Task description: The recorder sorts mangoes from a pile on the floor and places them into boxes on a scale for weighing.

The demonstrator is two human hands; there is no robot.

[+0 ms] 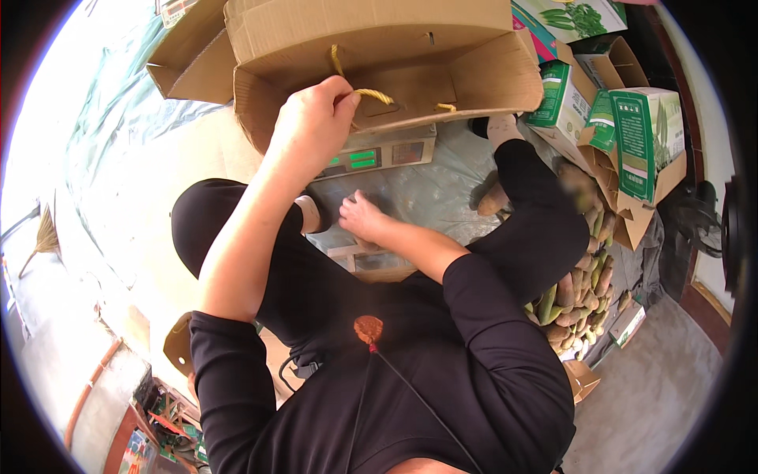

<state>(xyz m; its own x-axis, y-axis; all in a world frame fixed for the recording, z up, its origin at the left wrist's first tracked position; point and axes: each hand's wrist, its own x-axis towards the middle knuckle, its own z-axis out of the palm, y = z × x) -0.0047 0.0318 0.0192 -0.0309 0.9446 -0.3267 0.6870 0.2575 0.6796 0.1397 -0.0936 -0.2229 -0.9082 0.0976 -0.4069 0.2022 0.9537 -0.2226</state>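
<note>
A large open cardboard box (pixel 371 31) stands in front of me on a digital scale (pixel 418 146), whose green display shows below the box's near edge. My left hand (pixel 314 114) is closed at the near wall of the box, pinching a yellow twisted rope (pixel 374 96) that serves as a handle. Part of that rope rises inside the box; a short end of rope pokes through farther right. Between my legs, my right hand (pixel 363 219) hangs low near the scale, its fingers loosely bent and apart, with nothing visible in them.
Sweet potatoes (pixel 580 304) are heaped by my right leg, with one loose tuber (pixel 493 199) near the foot. Printed green-and-white cartons (pixel 643 142) stand at the right. Another brown box (pixel 193 59) sits at the far left. A black fan (pixel 730 229) is by the right wall.
</note>
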